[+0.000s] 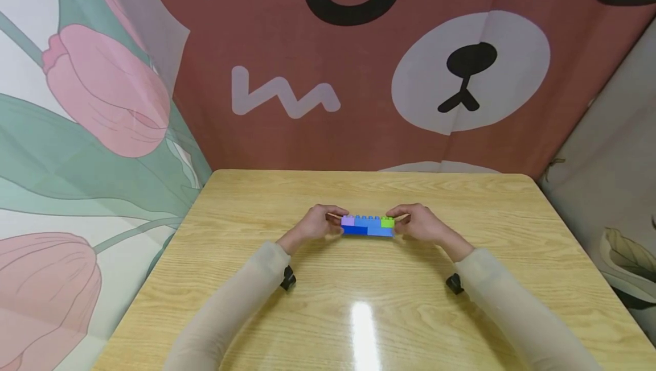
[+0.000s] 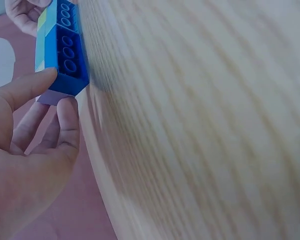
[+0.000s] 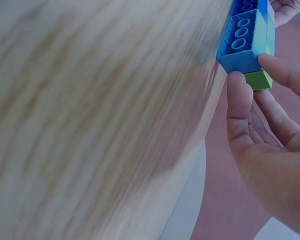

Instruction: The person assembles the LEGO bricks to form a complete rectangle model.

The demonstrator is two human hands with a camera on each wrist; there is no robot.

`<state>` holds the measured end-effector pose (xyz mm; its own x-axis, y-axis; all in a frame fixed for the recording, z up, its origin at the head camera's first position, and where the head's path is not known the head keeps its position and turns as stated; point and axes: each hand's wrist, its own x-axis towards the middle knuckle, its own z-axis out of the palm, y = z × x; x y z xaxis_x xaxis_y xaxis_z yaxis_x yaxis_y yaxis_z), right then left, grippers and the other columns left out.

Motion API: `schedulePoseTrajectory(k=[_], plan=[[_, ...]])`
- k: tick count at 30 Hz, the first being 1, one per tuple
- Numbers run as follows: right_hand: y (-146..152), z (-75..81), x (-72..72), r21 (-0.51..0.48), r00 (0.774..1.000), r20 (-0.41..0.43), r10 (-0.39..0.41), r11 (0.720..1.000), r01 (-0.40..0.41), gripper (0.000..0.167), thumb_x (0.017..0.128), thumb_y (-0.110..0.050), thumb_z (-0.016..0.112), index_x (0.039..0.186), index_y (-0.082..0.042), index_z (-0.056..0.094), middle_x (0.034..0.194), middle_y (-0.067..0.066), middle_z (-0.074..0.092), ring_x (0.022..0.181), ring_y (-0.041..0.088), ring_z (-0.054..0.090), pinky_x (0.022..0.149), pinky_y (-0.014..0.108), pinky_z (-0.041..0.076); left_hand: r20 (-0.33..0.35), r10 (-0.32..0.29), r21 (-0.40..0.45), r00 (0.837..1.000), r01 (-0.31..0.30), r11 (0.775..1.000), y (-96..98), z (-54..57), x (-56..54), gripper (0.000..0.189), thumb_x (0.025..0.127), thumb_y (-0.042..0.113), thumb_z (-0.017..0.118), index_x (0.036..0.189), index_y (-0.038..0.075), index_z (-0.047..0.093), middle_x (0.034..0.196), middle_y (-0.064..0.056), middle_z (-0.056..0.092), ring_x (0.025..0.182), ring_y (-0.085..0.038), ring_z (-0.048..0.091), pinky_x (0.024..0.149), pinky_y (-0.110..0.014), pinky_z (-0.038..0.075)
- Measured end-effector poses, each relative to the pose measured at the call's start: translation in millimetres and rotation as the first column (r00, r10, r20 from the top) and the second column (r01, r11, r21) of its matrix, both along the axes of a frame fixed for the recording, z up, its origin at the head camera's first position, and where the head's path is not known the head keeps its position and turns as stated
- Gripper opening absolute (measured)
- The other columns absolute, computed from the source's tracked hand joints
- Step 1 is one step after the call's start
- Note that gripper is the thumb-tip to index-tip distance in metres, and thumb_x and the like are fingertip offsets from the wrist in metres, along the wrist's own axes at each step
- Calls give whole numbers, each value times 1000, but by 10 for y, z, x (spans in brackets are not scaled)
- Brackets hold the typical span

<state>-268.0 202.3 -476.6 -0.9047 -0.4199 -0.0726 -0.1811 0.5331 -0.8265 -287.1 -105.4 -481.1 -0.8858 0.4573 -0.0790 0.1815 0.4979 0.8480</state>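
Note:
A joined bar of toy building bricks (image 1: pixel 367 226) is held between both hands, studs upward. Its lower layer is dark blue (image 2: pixel 70 57) on the left and lighter blue (image 3: pixel 242 37) on the right. On top sit a lilac brick (image 1: pixel 348 221), a blue middle and a green brick (image 1: pixel 387 223). My left hand (image 1: pixel 319 222) grips the left end with thumb and fingers. At the right end, my right hand (image 1: pixel 417 223) pinches the bar likewise. Hollow undersides with round tubes show in both wrist views, so the bar is off the tabletop.
The wooden table (image 1: pixel 369 280) spreads under both arms, with a bright light reflection near its front. Behind it hangs a reddish-brown cloth (image 1: pixel 287 143) printed with a bear face. A flowered curtain (image 1: pixel 102 92) stands at the left. Each wrist carries a small black camera (image 1: pixel 288 278).

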Motion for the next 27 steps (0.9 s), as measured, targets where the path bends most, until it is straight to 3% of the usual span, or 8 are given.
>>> schedulePoseTrajectory(k=[9, 27], plan=[[4, -11, -39, 16, 998, 64, 24, 1000, -25, 50, 90, -3, 76, 137, -2, 62, 128, 18, 63, 102, 26, 68, 77, 38, 56, 125, -1, 59, 992, -7, 998, -31, -16, -20, 48, 88, -4, 78, 133, 8, 67, 127, -8, 62, 108, -20, 63, 86, -35, 55], [-30, -27, -74, 59, 999, 31, 27, 998, -29, 46, 94, -5, 72, 138, 3, 59, 130, 21, 61, 115, 37, 63, 79, 38, 57, 156, -11, 117, 988, -8, 993, -93, -14, -12, 43, 95, -11, 64, 138, -2, 61, 128, -13, 63, 101, -23, 69, 85, -34, 56]])
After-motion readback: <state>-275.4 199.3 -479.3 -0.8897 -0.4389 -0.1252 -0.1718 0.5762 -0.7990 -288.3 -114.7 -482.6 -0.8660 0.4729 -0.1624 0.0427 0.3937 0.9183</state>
